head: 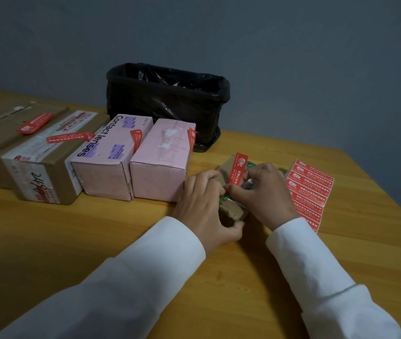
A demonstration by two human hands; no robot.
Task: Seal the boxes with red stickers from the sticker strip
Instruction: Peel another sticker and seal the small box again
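Observation:
A small brown box (231,209) with green print lies on the wooden table (96,228) between my hands. A red sticker (238,169) runs across its top. My left hand (202,204) grips the box's near left side, thumb at the front corner. My right hand (260,192) pinches the sticker's near end at the box's top edge. The sticker strip (312,192), red labels on white backing, lies flat just right of my right hand. Two pink boxes (111,155) (165,157) and two brown cartons (47,157) (3,133) stand in a row at left, each bearing a red sticker.
A bin lined with a black bag (167,101) stands at the table's back edge behind the pink boxes. A grey wall rises behind. The table's right edge slants close past the sticker strip.

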